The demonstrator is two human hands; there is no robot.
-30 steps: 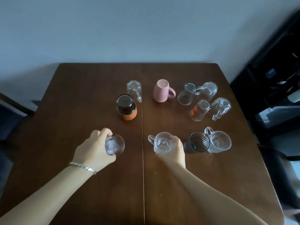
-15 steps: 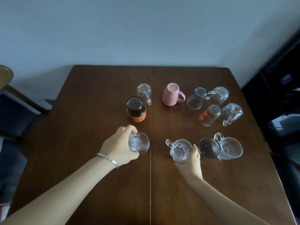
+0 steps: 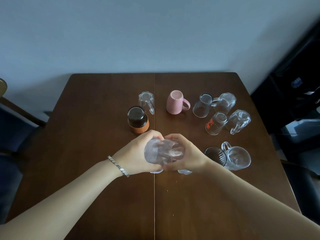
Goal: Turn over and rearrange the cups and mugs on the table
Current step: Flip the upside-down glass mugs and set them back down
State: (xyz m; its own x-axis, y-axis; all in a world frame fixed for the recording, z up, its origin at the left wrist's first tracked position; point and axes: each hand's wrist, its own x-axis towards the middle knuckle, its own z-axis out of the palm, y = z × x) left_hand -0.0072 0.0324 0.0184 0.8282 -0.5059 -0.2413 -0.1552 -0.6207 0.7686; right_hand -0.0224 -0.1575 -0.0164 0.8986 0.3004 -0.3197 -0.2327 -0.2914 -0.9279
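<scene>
My left hand (image 3: 133,157) and my right hand (image 3: 189,154) meet over the middle of the brown table (image 3: 90,139). The left grips a clear glass (image 3: 155,153); the right grips a clear glass mug (image 3: 177,149). The two pieces are pressed side by side and blurred, so I cannot tell which way up they are. Standing upside down behind them are a pink mug (image 3: 175,103), a dark cup with an orange sleeve (image 3: 138,121) and a small clear mug (image 3: 147,99).
At the right stand several clear glasses and mugs: one with red print (image 3: 215,123), a mug (image 3: 239,122), a ribbed glass (image 3: 202,105). Close to my right wrist are a smoked glass (image 3: 215,155) and a clear mug (image 3: 238,158). A chair (image 3: 10,108) stands left.
Both hands have lifted their glassware and brought it together at the table's centre seam; before, the glass and the mug stood apart on the table.
</scene>
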